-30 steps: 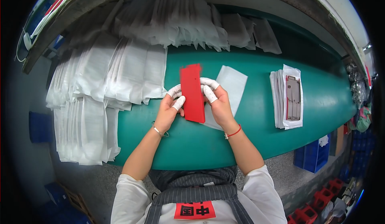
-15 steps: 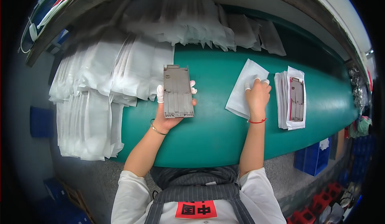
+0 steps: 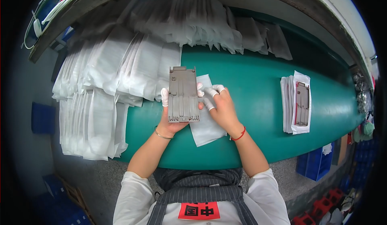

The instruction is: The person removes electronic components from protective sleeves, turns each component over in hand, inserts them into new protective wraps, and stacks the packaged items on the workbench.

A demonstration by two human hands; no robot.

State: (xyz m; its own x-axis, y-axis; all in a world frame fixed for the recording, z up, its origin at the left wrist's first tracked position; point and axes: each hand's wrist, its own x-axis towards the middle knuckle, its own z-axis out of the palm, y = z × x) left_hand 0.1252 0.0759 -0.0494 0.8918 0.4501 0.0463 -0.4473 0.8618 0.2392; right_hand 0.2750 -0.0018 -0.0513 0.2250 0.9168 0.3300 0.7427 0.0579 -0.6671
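My left hand [image 3: 174, 127] grips a grey-brown plastic panel [image 3: 183, 94] around its long edges, upright with its ribbed face towards me. White finger covers show on the fingertips of both hands. Just right of the panel, my right hand [image 3: 221, 106] has its thumb and fingers bent on a thin white bag [image 3: 207, 130]. The bag slants partly behind the panel and my left hand; its upper edge shows between the panel and my right fingers.
Rows of white bags [image 3: 90, 120] cover the left and back of the green table [image 3: 254, 136]. At right lies a small stack of white bags [image 3: 287, 104] with another panel [image 3: 302, 104] on top. A blue bin [image 3: 314, 162] stands below the right edge.
My right hand has moved left with the white bag, bringing it from mid-table to beside and partly behind the panel. My left hand still holds the panel in nearly the same place.
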